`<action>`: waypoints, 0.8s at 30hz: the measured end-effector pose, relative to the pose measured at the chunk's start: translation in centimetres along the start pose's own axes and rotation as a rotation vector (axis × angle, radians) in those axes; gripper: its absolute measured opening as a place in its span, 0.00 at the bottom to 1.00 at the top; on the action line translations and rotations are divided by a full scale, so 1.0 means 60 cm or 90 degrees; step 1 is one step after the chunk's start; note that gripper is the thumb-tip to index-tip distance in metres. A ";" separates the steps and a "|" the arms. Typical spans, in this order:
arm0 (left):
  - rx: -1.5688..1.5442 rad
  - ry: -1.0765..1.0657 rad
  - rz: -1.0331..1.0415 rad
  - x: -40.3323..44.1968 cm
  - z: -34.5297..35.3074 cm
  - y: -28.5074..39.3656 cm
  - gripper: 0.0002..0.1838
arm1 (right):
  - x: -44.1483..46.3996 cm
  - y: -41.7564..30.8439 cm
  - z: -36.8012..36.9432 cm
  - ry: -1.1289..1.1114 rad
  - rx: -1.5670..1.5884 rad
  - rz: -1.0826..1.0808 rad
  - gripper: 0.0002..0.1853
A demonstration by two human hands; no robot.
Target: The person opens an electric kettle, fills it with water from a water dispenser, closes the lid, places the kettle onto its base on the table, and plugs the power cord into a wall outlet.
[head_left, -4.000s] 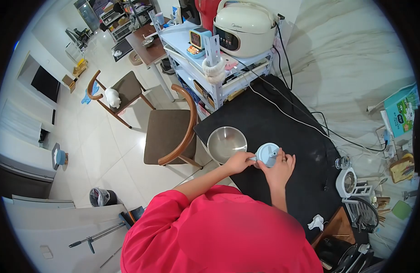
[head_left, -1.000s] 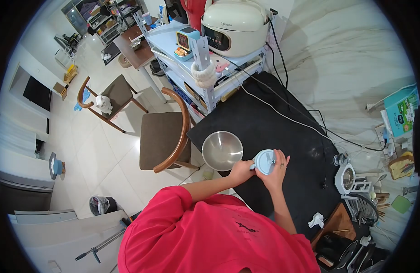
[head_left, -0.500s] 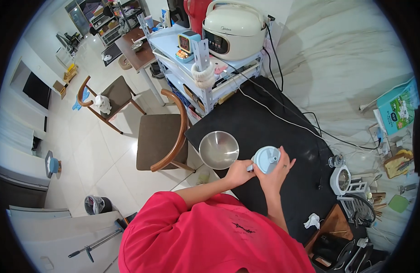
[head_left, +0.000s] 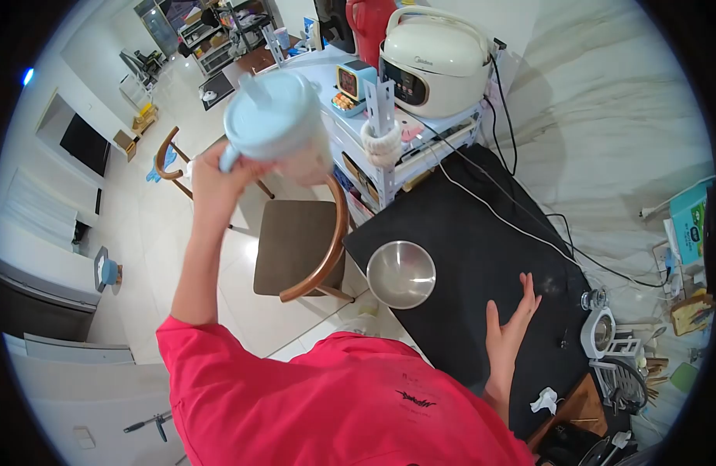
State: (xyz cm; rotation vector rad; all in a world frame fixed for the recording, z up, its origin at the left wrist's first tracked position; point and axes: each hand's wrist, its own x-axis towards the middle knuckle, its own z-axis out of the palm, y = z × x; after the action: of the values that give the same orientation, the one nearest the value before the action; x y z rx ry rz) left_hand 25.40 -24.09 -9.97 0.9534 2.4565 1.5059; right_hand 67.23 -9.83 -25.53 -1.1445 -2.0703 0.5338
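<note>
High on the left, my left hand (head_left: pixel 218 182) grips a lidded cup (head_left: pixel 303 155) by its light blue handle. The cup has a light blue lid with a raised spout and a pale body, blurred by motion. My right hand (head_left: pixel 513 322) hovers over the black tabletop (head_left: pixel 474 241), fingers spread and holding nothing. Between the hands, a shiny steel bowl (head_left: pixel 401 275) rests at the table's left edge with nothing visible inside.
A white shelf cart (head_left: pixel 420 167) stands behind the table, carrying a cream rice cooker (head_left: pixel 435 62). Cables (head_left: pixel 521 221) trail across the table's back. A brown chair (head_left: pixel 296 248) stands to the left. A crumpled tissue (head_left: pixel 546 400) and a kitchen scale (head_left: pixel 598 332) lie at right.
My left hand has lifted the cup from over the table up and to the left. My right hand has let go of it and opened. The view has shifted slightly.
</note>
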 end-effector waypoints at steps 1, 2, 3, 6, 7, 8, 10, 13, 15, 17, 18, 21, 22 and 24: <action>0.001 -0.002 0.004 0.043 -0.002 -0.002 0.11 | -0.003 -0.001 0.011 -0.007 -0.017 0.012 0.43; 0.007 0.027 0.055 0.086 -0.002 -0.005 0.12 | -0.003 -0.002 0.021 -0.003 -0.017 0.013 0.43; 0.011 0.056 0.107 0.132 -0.001 -0.009 0.13 | -0.002 -0.004 0.030 0.000 -0.039 0.039 0.42; -0.051 0.090 0.098 0.299 0.029 -0.056 0.14 | 0.010 -0.018 0.052 0.020 -0.092 0.083 0.41; -0.056 0.087 0.104 0.351 0.048 -0.074 0.14 | 0.014 -0.025 0.058 0.032 -0.119 0.103 0.41; -0.064 0.115 0.128 0.404 0.072 -0.089 0.16 | 0.020 -0.033 0.063 0.035 -0.144 0.126 0.41; -0.079 0.134 0.157 0.501 0.121 -0.120 0.17 | 0.026 -0.055 0.072 0.049 -0.169 0.153 0.41; -0.122 0.128 0.112 0.609 0.197 -0.155 0.20 | 0.023 -0.079 0.083 0.058 -0.223 0.203 0.42; -0.091 0.165 0.110 0.657 0.244 -0.170 0.22 | 0.014 -0.087 0.088 0.050 -0.265 0.253 0.43; -0.094 0.158 0.120 0.697 0.280 -0.187 0.23 | 0.004 -0.089 0.090 0.053 -0.290 0.286 0.44; -0.077 0.164 0.107 0.708 0.295 -0.190 0.23 | 0.001 -0.090 0.092 0.048 -0.307 0.314 0.45; -0.085 0.155 0.090 0.733 0.331 -0.203 0.23 | -0.001 -0.096 0.095 0.052 -0.323 0.346 0.45; -0.053 0.164 0.084 0.738 0.341 -0.205 0.23 | -0.001 -0.099 0.098 0.055 -0.328 0.353 0.45; -0.072 0.165 0.084 0.753 0.361 -0.215 0.23 | 0.002 -0.103 0.105 0.056 -0.349 0.332 0.45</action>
State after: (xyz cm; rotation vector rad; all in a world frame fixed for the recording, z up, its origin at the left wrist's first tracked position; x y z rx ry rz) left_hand -7.88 13.78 -21.46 0.9721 2.4840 1.9007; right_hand 59.04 -13.06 -25.76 -2.0151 -1.8827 0.1341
